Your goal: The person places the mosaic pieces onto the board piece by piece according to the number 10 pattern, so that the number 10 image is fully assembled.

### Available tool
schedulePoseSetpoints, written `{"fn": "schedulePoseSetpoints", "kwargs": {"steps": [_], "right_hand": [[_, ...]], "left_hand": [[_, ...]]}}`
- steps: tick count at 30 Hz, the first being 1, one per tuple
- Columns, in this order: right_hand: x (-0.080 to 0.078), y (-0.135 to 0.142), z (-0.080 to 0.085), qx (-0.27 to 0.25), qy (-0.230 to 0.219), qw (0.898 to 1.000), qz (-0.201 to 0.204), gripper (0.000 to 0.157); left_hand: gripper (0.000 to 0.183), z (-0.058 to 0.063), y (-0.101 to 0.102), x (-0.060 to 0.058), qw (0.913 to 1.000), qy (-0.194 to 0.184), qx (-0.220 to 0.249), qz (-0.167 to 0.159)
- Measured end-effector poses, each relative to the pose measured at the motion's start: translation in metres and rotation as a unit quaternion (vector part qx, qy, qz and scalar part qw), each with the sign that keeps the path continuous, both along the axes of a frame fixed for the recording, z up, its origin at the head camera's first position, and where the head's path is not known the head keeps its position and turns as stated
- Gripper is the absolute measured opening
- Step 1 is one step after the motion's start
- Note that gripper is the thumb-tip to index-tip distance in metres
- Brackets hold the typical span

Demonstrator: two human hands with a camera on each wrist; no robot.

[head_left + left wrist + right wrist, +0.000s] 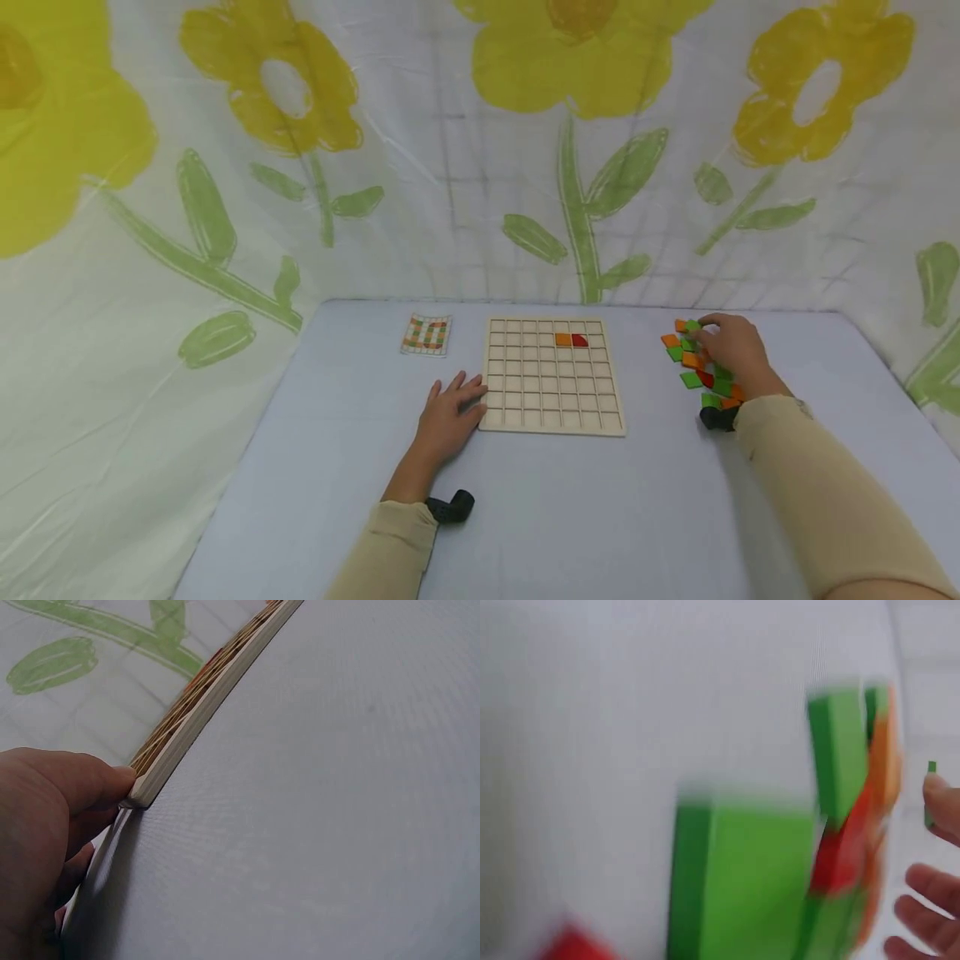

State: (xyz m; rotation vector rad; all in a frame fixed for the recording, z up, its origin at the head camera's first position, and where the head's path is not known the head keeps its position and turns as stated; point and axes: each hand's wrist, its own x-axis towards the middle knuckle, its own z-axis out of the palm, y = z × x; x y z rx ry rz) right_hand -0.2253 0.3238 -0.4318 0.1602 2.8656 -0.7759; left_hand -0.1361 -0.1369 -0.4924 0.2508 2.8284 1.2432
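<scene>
A pale square board [551, 392] with a raised grid lies mid-table. Two pieces sit side by side in its upper part: an orange square tile [563, 340] and a red piece [580, 341] with a rounded edge. My left hand [444, 423] rests at the board's left side, fingers spread; in the left wrist view its thumb [105, 778] touches the board's corner. Over the loose tiles at the right is my right hand [735, 350]. Its thumb and a finger pinch a small green tile [928, 817], seen edge-on in the right wrist view, other fingers apart.
Loose green tiles [690, 381], orange tiles [692, 361] and red pieces [705, 378] lie scattered under and beside the right hand. A small card [426, 335] with a coloured grid pattern lies left of the board. A flower-printed curtain [480, 208] hangs behind the table.
</scene>
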Motion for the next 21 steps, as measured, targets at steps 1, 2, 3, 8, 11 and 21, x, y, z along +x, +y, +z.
{"fn": "schedulePoseSetpoints", "kwargs": {"steps": [1, 2, 3, 8, 11, 21], "right_hand": [[0.000, -0.007, 0.002, -0.007, 0.008, 1.000, 0.010, 0.056], [-0.001, -0.016, 0.004, -0.011, 0.018, 0.999, 0.026, 0.056], [-0.002, -0.025, 0.006, -0.013, 0.030, 0.998, 0.046, 0.055], [-0.005, -0.079, 0.010, -0.015, 0.072, 0.986, 0.148, 0.044], [-0.003, -0.105, 0.006, -0.013, 0.067, 0.981, 0.180, 0.040], [0.004, -0.135, -0.011, -0.038, 0.017, 0.976, 0.214, 0.040]], "left_hand": [[0.035, 0.000, 0.000, 0.000, 1.0000, 0.001, -0.001, -0.001], [0.035, 0.000, 0.000, 0.000, 1.0000, 0.001, -0.003, -0.001], [0.035, 0.000, 0.000, 0.000, 1.0000, 0.002, -0.003, -0.001], [0.035, 0.002, 0.001, 0.002, 1.0000, 0.000, 0.001, 0.003], [0.035, 0.002, 0.000, 0.003, 1.0000, -0.002, 0.005, 0.006], [0.034, 0.003, 0.000, 0.004, 1.0000, 0.006, 0.007, 0.004]]}}
